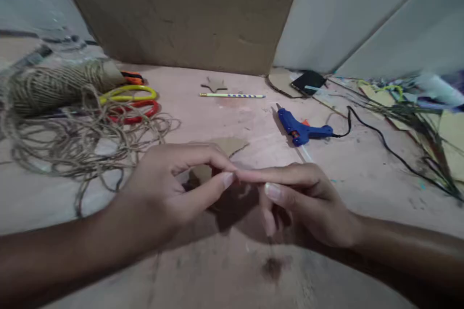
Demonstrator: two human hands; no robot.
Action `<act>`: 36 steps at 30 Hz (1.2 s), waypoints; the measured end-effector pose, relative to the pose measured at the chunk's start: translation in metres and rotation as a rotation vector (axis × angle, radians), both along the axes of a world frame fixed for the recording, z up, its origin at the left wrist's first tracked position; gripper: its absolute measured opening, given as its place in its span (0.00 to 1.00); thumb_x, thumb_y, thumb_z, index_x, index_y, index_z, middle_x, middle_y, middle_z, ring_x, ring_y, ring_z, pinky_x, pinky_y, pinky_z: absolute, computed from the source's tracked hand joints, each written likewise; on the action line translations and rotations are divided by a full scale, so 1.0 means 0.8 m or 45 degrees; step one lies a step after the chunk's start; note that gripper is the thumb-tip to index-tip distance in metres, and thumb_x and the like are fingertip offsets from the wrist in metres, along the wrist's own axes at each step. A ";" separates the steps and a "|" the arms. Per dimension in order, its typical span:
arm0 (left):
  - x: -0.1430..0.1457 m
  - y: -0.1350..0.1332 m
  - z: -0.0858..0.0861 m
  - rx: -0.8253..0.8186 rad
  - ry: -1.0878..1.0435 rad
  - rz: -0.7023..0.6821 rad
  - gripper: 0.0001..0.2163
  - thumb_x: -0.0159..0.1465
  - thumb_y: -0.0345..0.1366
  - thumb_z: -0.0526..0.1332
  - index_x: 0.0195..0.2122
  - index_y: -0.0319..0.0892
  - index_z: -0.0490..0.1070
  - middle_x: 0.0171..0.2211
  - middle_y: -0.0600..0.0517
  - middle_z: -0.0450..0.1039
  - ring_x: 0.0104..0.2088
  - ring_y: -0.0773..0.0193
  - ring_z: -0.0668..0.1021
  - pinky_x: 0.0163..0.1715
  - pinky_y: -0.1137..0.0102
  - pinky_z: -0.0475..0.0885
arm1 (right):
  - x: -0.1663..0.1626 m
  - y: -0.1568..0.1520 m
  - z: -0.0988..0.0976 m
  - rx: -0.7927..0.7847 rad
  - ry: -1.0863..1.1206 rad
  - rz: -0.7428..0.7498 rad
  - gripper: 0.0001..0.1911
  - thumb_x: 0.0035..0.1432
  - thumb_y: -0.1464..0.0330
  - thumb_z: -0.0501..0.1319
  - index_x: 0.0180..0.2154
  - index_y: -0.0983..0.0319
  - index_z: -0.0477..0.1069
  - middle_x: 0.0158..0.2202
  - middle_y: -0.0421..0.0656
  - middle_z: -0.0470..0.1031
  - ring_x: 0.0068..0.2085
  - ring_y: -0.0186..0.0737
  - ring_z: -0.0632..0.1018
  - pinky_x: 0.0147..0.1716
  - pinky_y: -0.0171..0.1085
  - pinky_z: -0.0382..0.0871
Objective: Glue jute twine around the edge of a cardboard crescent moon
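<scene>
My left hand [177, 178] is closed in a pinch, thumb and forefinger around the tip of my right forefinger. My right hand [304, 193] has that forefinger stretched out to the left, its thumb just below and the other fingers loosely bent down; I see nothing held in it. On the table behind the hands lies a brown cardboard piece [232, 146] with a dark thin edge, partly hidden by my left hand. To the right of it rests a blue glue gun [299, 128] with its nozzle pointing up and left.
Loose twine [72, 149] spreads at left beside a twine roll [61, 84] and yellow-handled [130, 89] and red-handled scissors [136, 111]. A pencil [232, 95] lies near a star shape [214, 85] before a cardboard panel [188, 14]. Thin dark stems [416, 116] and a black cord [384, 140] are at right.
</scene>
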State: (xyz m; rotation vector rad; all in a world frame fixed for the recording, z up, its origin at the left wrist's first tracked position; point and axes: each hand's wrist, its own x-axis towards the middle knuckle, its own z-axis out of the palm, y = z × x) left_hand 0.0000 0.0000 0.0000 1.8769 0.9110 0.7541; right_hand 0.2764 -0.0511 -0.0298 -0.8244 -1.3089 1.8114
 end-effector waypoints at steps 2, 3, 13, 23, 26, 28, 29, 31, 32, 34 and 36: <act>-0.003 0.012 -0.009 0.338 0.068 -0.014 0.12 0.81 0.37 0.67 0.40 0.51 0.88 0.36 0.60 0.91 0.34 0.63 0.88 0.38 0.65 0.76 | 0.002 0.000 0.001 0.058 -0.020 0.023 0.19 0.89 0.53 0.73 0.69 0.52 0.93 0.28 0.40 0.86 0.25 0.31 0.73 0.28 0.30 0.73; -0.006 0.019 -0.012 0.477 0.124 -0.018 0.13 0.82 0.36 0.65 0.38 0.49 0.85 0.35 0.58 0.89 0.33 0.62 0.86 0.40 0.64 0.75 | 0.002 0.001 0.002 0.107 -0.052 0.022 0.18 0.88 0.56 0.73 0.67 0.54 0.94 0.28 0.41 0.86 0.26 0.32 0.75 0.28 0.31 0.73; -0.042 0.078 -0.017 0.980 0.652 -0.534 0.41 0.76 0.70 0.75 0.79 0.48 0.75 0.76 0.34 0.85 0.71 0.31 0.88 0.63 0.46 0.82 | -0.002 0.004 -0.010 0.833 -0.716 -0.058 0.11 0.76 0.68 0.73 0.56 0.62 0.84 0.36 0.36 0.82 0.31 0.32 0.77 0.32 0.33 0.72; -0.036 0.088 -0.045 0.730 0.374 -0.732 0.07 0.82 0.41 0.70 0.56 0.52 0.76 0.75 0.45 0.84 0.76 0.46 0.85 0.73 0.51 0.78 | -0.002 0.003 -0.014 1.116 -0.960 -0.110 0.19 0.76 0.68 0.69 0.65 0.60 0.78 0.62 0.51 0.83 0.49 0.43 0.84 0.40 0.39 0.80; -0.033 0.087 -0.046 0.755 0.312 -0.712 0.07 0.79 0.37 0.71 0.55 0.51 0.76 0.69 0.48 0.86 0.71 0.49 0.87 0.71 0.54 0.76 | -0.002 0.004 -0.017 1.110 -0.949 -0.104 0.21 0.77 0.67 0.69 0.67 0.60 0.76 0.63 0.51 0.83 0.54 0.46 0.85 0.44 0.41 0.81; -0.032 0.086 -0.047 0.796 0.283 -0.676 0.08 0.79 0.38 0.72 0.55 0.51 0.77 0.67 0.48 0.87 0.70 0.48 0.87 0.70 0.53 0.76 | -0.002 0.004 -0.018 1.098 -0.946 -0.088 0.22 0.77 0.67 0.69 0.68 0.60 0.76 0.63 0.51 0.84 0.56 0.47 0.86 0.47 0.43 0.81; -0.031 0.085 -0.047 0.821 0.274 -0.648 0.09 0.79 0.39 0.73 0.56 0.51 0.78 0.67 0.48 0.88 0.70 0.48 0.87 0.70 0.53 0.76 | -0.002 0.005 -0.018 1.089 -0.945 -0.089 0.22 0.77 0.67 0.69 0.68 0.60 0.76 0.62 0.51 0.84 0.55 0.47 0.86 0.47 0.44 0.81; -0.031 0.083 -0.046 0.900 0.264 -0.584 0.09 0.79 0.40 0.74 0.58 0.51 0.79 0.65 0.48 0.90 0.71 0.48 0.86 0.70 0.52 0.76 | -0.003 0.006 -0.017 1.067 -0.937 -0.100 0.21 0.78 0.66 0.70 0.67 0.60 0.76 0.58 0.49 0.84 0.52 0.46 0.86 0.46 0.44 0.80; -0.030 0.081 -0.045 0.959 0.265 -0.547 0.10 0.80 0.41 0.73 0.59 0.51 0.79 0.63 0.49 0.91 0.71 0.48 0.86 0.71 0.51 0.75 | -0.003 0.006 -0.016 1.055 -0.921 -0.105 0.19 0.78 0.66 0.70 0.66 0.60 0.77 0.55 0.47 0.84 0.49 0.45 0.85 0.45 0.43 0.79; -0.027 0.073 -0.042 1.111 0.266 -0.458 0.09 0.83 0.42 0.71 0.60 0.51 0.78 0.58 0.51 0.93 0.70 0.47 0.87 0.76 0.47 0.73 | -0.003 0.006 -0.015 0.993 -0.860 -0.102 0.14 0.80 0.65 0.70 0.61 0.60 0.77 0.48 0.42 0.83 0.43 0.41 0.82 0.41 0.41 0.76; -0.024 0.061 -0.042 1.267 0.281 -0.347 0.07 0.84 0.43 0.69 0.60 0.52 0.77 0.53 0.53 0.94 0.68 0.45 0.89 0.80 0.42 0.73 | -0.004 0.005 -0.015 0.872 -0.795 -0.094 0.11 0.81 0.65 0.70 0.60 0.60 0.78 0.43 0.38 0.82 0.39 0.38 0.80 0.39 0.39 0.74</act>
